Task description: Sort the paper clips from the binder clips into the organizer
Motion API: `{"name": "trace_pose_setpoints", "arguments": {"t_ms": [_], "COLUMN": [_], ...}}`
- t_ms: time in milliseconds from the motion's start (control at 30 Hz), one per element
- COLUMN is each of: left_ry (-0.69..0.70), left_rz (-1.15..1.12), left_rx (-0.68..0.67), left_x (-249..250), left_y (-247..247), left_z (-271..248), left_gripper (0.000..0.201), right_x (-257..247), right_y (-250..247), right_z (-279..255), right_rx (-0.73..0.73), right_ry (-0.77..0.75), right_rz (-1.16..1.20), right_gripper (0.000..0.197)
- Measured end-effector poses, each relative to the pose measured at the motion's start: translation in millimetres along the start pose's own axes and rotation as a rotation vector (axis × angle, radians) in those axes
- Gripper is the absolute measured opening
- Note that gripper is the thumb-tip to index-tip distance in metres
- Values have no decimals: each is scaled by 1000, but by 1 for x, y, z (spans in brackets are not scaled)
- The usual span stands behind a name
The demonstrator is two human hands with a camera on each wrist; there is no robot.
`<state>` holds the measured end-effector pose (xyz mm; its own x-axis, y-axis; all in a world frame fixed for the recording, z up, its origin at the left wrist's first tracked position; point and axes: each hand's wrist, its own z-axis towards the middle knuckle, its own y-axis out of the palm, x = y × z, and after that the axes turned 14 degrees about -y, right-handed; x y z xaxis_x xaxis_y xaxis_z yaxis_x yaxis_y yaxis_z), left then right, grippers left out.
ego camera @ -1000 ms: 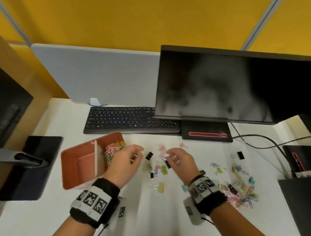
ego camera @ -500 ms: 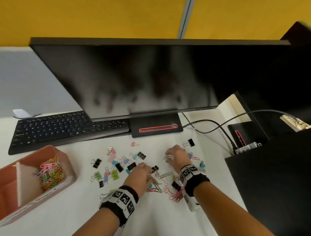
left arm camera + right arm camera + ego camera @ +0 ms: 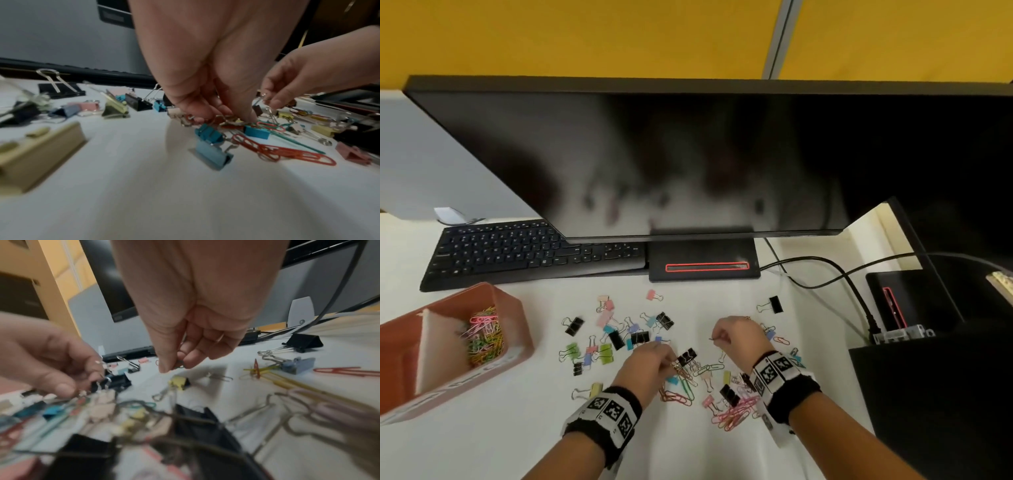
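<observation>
On the white desk (image 3: 482,445) in front of the monitor (image 3: 688,164), loose paper clips (image 3: 732,413) and binder clips (image 3: 616,337) lie mixed in a scatter, directly beneath both hands. The organizer (image 3: 515,310), a reddish tray, sits well apart to the left of the scatter, with a heap of coloured paper clips already in its right compartment; the other compartment's contents cannot be made out. The left hand (image 3: 650,363) is down in the scatter, fingers bunched and pinching into a tangle of clips beside a black binder clip (image 3: 687,356); exactly which wire it holds cannot be told. The right hand (image 3: 736,334) is raised just off the desk, thumb and fingers pinched narrowly on a small wire clip (image 3: 180,365). Judgement: the step in hand is gathering paper clips. The deciding relation is that the organizer lies to the left, so the left hand is the nearer carrier, while the right hand must cross the whole scatter. Risk: interlinked clips may drag a binder clip along.
</observation>
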<state>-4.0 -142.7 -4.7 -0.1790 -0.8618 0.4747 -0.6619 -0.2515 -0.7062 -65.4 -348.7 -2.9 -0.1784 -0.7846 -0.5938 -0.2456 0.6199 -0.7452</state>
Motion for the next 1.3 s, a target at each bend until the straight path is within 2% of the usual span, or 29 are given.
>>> {"name": "trace_pose_setpoints", "arguments": {"t_ms": [67,167,233,433,633,733,1000,1200,1300], "left_ry": [20,85,121,76,7,9,64,120,160], "left_rz": [-27,8,46,107,248,287,375,380,342], "left_rx": [12,9,1,54,-35,-45,-26,6,49], "left_x": [-5,-14,-17,-9,1,2,-7,-16,-23], "left_y": [-3,-6,-6,-1,-5,-6,1,0,-8], "left_z": [-1,-3,-2,0,2,3,7,7,3], "left_gripper": [20,26,28,14,18,18,17,14,10], "right_x": [-3,-9,-11,-14,-18,-20,-23,-31,-47], "right_y": [4,10,17,30,26,25,29,21,25], "right_z": [-10,-20,-21,-21,-16,-17,-22,-38,-50], "right_rx": [-17,-208,-251,-179,-237,-190,-91,51,22], "right_ry": [-37,-73,-104,-92,-109,-83,-17,-66,-117], "right_rz": [61,-2,-65,-67,-133,-125,-76,26,88], "right_gripper": [16,32,34,23,25,26,23,19,20]}}
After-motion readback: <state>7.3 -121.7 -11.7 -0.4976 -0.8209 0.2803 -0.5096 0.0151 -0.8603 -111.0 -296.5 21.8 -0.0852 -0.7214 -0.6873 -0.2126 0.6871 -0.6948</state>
